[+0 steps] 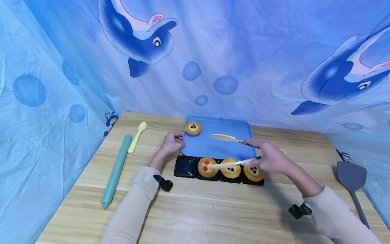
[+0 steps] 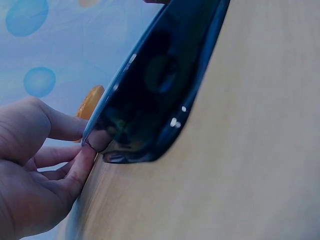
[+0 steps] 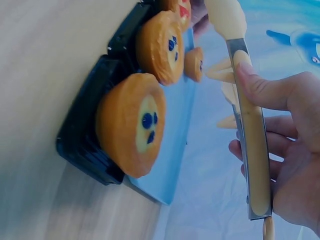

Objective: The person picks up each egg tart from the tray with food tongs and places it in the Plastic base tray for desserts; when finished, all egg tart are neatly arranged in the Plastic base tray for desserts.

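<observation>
My right hand point(image 1: 269, 156) grips a pair of tongs point(image 3: 255, 160) with cream tips and metal arms. The tongs are spread, one tip over the blue tray point(image 1: 217, 137), the other over the tarts. My left hand point(image 1: 171, 144) pinches the tray's left rim between thumb and fingers. On the tray's back left corner sits a blueberry tart point(image 1: 193, 128). In front, a row of black plastic compartments point(image 1: 185, 166) holds a red-topped tart point(image 1: 204, 171) and two blueberry tarts point(image 3: 142, 125). The leftmost compartment is empty.
A teal rolled mat or rod point(image 1: 117, 171) and a pale yellow spoon point(image 1: 138, 137) lie on the left of the wooden table point(image 1: 210, 213). A grey spatula point(image 1: 351, 176) is at the right edge. Blue dolphin-print curtains point(image 1: 243, 51) hang behind.
</observation>
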Tool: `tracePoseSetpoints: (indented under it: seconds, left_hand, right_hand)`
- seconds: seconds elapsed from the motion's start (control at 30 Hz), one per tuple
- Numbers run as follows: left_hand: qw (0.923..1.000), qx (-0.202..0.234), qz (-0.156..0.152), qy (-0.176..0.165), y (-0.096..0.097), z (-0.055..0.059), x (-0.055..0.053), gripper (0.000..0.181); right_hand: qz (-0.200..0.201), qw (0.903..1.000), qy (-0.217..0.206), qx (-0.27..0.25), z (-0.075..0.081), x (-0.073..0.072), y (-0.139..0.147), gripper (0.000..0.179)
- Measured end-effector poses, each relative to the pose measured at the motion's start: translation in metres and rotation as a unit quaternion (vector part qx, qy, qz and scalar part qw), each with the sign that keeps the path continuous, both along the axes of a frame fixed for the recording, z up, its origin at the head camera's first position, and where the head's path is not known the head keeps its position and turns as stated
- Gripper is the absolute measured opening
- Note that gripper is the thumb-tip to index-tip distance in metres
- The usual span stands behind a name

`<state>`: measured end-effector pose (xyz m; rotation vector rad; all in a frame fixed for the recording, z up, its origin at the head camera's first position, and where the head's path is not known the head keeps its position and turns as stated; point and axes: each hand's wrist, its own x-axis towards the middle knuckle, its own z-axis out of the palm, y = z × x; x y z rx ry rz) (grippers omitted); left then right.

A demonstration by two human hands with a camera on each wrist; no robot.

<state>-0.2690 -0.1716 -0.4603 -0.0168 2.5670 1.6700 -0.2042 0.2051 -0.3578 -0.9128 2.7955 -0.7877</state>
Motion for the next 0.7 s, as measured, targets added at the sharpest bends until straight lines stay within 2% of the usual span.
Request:
tracePoseSetpoints:
  seconds: [0.27, 0.5, 0.7]
  left_hand:
    - [0.9999, 0.002, 0.009, -0.006, -0.001, -0.002, 0.003, 0.048]
    - [1.0, 0.008, 0.0, 0.0, -0.001, -0.005, 0.001, 0.046]
    - [0.9999, 0.014, 0.007, 0.001, 0.0, -0.004, 0.0, 0.047]
  right_hand:
    - [-0.01, 0.9998, 0.016, -0.01, 0.004, -0.025, -0.013, 0.078]
    - [-0.024, 0.9994, 0.027, -0.002, -0.004, -0.053, -0.021, 0.078]
    - [-0.039, 0.999, 0.02, 0.004, -0.012, -0.075, -0.029, 0.079]
